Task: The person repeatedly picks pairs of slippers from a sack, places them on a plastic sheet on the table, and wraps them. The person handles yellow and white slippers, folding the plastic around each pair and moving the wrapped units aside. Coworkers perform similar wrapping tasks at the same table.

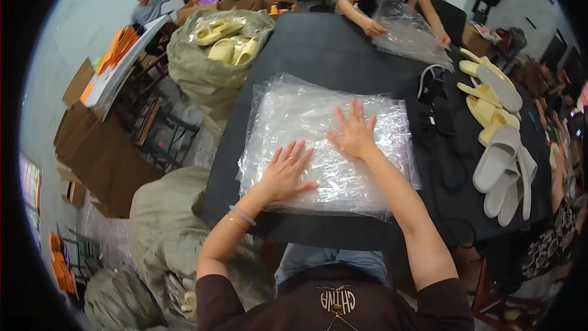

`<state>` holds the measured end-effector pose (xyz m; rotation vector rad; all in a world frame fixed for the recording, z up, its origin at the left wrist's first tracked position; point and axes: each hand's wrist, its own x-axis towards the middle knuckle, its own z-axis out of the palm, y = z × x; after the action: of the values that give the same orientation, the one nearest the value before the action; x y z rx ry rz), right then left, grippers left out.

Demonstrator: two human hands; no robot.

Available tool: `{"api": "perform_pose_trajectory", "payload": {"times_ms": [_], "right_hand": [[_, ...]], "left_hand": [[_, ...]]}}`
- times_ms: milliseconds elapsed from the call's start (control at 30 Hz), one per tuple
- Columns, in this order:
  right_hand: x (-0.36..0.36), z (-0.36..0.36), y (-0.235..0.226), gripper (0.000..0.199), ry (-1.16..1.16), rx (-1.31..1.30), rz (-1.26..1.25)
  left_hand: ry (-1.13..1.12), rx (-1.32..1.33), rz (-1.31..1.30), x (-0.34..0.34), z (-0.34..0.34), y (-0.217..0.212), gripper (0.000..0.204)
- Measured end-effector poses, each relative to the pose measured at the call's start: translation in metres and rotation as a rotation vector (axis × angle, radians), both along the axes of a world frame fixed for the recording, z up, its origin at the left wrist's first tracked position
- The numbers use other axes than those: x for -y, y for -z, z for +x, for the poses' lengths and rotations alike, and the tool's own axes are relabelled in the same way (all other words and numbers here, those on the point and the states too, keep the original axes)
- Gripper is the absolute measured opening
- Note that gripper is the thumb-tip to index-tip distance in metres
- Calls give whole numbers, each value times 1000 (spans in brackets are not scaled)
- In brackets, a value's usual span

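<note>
A thick stack of clear plastic bags [294, 110] lies on the black table [324, 49] in front of me. My left hand [285, 170] rests flat on the near part of the stack, fingers spread. Farther up and to the right, my right hand [354, 132] also presses flat on the plastic with fingers apart. Neither hand holds anything. A bracelet circles my left wrist.
Yellow slippers [487, 101] and white slippers [499, 168] lie along the table's right side beside a black device [432, 89]. Across the table a person's hands [375, 27] press another plastic stack [409, 34]. A green sack of yellow slippers [211, 55] stands at the left, cardboard boxes beyond.
</note>
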<state>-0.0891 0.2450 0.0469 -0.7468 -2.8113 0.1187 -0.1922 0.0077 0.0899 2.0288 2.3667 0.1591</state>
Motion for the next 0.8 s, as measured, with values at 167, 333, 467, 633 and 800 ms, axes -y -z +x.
{"api": "perform_pose_trajectory", "payload": {"times_ms": [167, 333, 467, 633, 800], "right_hand": [[3, -5, 2, 79, 11, 24, -19], [6, -6, 4, 74, -31, 55, 21], [-4, -2, 8, 72, 24, 117, 76], [-12, -6, 18, 70, 27, 103, 101], [-13, -13, 21, 69, 11, 100, 135]], "left_hand": [[-252, 51, 57, 59, -6, 14, 88], [-587, 73, 509, 114, 60, 34, 52], [-819, 163, 969, 170, 135, 45, 25], [-1278, -128, 839, 290, 158, 64, 15], [-1481, -335, 423, 436, 145, 151, 27]]}}
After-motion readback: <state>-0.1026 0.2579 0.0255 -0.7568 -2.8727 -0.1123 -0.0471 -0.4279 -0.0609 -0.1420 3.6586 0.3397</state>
